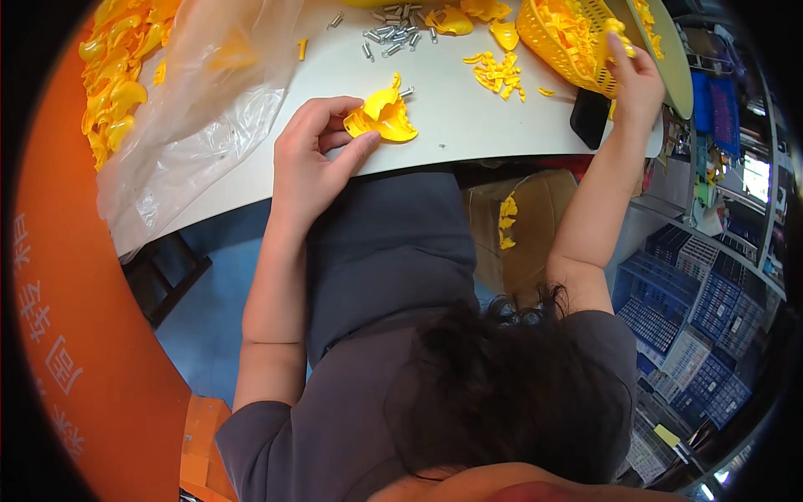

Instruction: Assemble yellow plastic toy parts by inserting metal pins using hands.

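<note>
My left hand (316,151) grips the edge of a curved yellow plastic shell (391,121) between thumb and fingers, low over the white table. A small silvery metal cylinder (407,92) shows just behind that shell. Over at the right, my right hand (637,84) is raised by the rim of a yellow slotted basket (592,79). Its fingertips pinch a small yellow plastic piece (617,33), whose exact shape I cannot make out. Loose yellow plastic bits heap up inside the basket.
Silvery metal cylinders (391,35) lie scattered at the back, near more yellow shells (452,21). Small yellow parts (499,75) form a pile left of the basket. A black phone-like slab (590,119) rests by the table edge. Clear plastic sheeting (209,109) covers the left side.
</note>
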{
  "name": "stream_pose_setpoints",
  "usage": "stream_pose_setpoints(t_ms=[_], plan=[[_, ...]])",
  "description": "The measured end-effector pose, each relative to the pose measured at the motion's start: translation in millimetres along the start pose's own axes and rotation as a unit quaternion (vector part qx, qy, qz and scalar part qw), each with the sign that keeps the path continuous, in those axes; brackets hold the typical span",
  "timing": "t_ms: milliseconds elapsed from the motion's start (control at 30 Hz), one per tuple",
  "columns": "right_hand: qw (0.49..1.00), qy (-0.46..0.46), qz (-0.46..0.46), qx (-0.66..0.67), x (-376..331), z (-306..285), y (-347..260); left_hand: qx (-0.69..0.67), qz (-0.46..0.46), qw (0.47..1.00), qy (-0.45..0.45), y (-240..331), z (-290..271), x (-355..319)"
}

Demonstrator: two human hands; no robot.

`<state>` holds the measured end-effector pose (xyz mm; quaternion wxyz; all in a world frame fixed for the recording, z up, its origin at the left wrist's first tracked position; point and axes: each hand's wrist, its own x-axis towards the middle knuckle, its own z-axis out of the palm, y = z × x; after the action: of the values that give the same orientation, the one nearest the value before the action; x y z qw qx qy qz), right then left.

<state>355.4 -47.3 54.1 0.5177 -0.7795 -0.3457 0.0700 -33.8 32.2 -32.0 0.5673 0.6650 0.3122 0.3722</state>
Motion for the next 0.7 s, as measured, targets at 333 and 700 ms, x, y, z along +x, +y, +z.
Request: stream_pose_setpoints(t_ms=[333, 700], plan=[[0.853, -0.477, 0.190, 0.100, -118.1, 73.5, -25.2, -0.004, -0.004, 1.000, 0.020, -0.9, -1.1, -0.1], [0.891, -0.402, -0.091, -0.190, -146.5, 61.9, -41.6, 0.016, 0.017, 1.000, 0.008, -1.9, -1.6, 0.9]])
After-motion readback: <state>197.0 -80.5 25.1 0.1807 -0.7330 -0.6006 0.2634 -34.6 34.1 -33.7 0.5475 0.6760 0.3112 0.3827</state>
